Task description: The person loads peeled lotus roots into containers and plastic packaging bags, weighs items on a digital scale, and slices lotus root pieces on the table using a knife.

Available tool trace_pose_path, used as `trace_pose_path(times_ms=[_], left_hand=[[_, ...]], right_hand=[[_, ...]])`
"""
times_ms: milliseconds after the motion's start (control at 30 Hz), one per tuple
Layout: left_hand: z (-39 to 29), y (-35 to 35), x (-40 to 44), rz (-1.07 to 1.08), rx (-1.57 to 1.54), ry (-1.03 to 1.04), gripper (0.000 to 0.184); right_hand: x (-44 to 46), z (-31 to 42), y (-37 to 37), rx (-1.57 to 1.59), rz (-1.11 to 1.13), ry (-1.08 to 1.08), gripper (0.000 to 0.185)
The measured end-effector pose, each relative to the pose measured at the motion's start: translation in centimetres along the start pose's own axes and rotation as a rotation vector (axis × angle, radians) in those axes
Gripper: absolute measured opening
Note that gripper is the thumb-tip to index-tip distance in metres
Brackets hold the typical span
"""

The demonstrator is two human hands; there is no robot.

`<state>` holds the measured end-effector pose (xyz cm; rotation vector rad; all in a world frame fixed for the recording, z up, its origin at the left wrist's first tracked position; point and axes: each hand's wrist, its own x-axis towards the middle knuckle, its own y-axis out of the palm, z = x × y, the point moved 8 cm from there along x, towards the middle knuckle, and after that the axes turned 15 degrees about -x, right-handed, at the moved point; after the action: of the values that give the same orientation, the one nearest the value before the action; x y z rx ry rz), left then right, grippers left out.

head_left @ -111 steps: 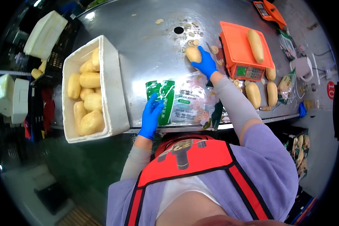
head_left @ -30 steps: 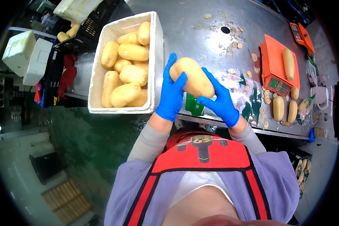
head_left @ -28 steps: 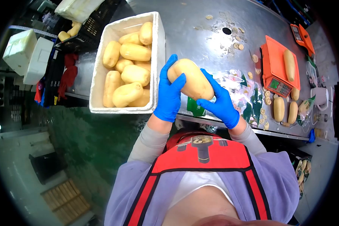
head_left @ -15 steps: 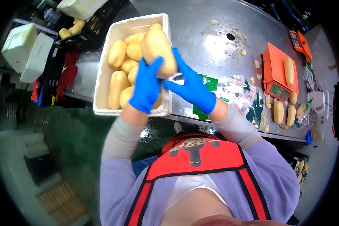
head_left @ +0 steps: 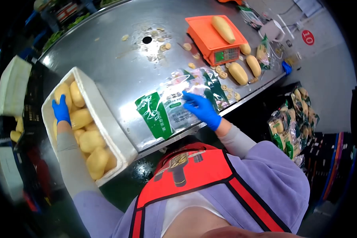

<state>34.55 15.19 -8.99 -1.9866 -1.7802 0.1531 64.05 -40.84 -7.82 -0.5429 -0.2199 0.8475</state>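
Observation:
My left hand (head_left: 61, 110), in a blue glove, reaches into the white foam box (head_left: 113, 131). Its fingers are on the lower end of a pale, peeled lotus root (head_left: 63, 92), which leans against other roots in the box. Over the printed plastic bags (head_left: 178, 115) on the metal table is my right hand (head_left: 202, 109), also gloved in blue. Its fingers are stretched out and apart, at the bags' surface, with nothing held. A green panel (head_left: 154, 115) marks the left part of the bags.
An orange scale (head_left: 208, 41) carries one lotus root (head_left: 223, 29). More roots (head_left: 238, 73) and cut slices (head_left: 223, 74) lie beside it on the metal table (head_left: 115, 51). Packed bags (head_left: 291, 123) stand below at the right. The table has a drain hole (head_left: 147, 40).
The view has turned to the right. Both hands held a lotus root over the box; now my left hand is in the box on a root, and my right hand has moved off to the bags.

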Motion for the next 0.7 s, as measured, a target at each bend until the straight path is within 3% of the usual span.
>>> trace_pose_path(times_ms=[67, 133, 200, 267, 333, 400, 500, 533, 600, 667, 700], left_hand=[[3.1, -0.3, 2.0, 0.191, 0.214, -0.197, 0.077], [4.0, 0.4, 2.2, 0.453, 0.398, -0.117, 0.08], [-1.6, -0.9, -2.7, 0.139, -0.109, -0.335, 0.079], [-2.4, -1.5, -2.9, 0.137, -0.104, -0.289, 0.078], [-5.8, -2.3, -3.4, 0.058, 0.043, -0.081, 0.075], [-9.5, -2.0, -5.1, 0.035, 0.003, -0.006, 0.076], [-19.8, 0.3, -10.2, -0.002, 0.055, 0.428, 0.064], [-23.4, 1.7, -13.1, -0.005, 0.062, 0.428, 0.064], [-29.5, 7.4, -20.0, 0.213, -0.326, 0.179, 0.058], [-31.8, 12.1, -24.5, 0.313, -0.412, 0.299, 0.056], [-32.4, 15.3, -27.6, 0.394, -0.456, 0.245, 0.055]], right_hand=[[-1.1, -4.9, -5.0, 0.016, -0.157, 0.07, 0.046], [-2.3, -9.7, -10.1, 0.129, -0.361, 0.101, 0.047], [-3.7, -14.1, -15.8, -0.19, -0.493, 0.239, 0.05], [-4.3, -15.5, -20.1, -0.396, -0.621, 0.265, 0.055], [-3.3, -15.2, -22.7, -0.666, -0.603, 0.182, 0.071], [-1.3, -16.9, -24.2, -0.771, -0.572, 0.054, 0.082], [1.8, -20.5, -24.2, -0.902, -0.406, 0.067, 0.091], [2.6, -21.6, -24.2, -0.799, -0.341, 0.059, 0.095], [3.3, -22.9, -25.2, -0.544, -0.219, 0.145, 0.092], [2.9, -22.1, -25.8, -0.253, -0.356, 0.05, 0.084], [2.9, -21.2, -25.4, -0.059, -0.321, 0.054, 0.082]])
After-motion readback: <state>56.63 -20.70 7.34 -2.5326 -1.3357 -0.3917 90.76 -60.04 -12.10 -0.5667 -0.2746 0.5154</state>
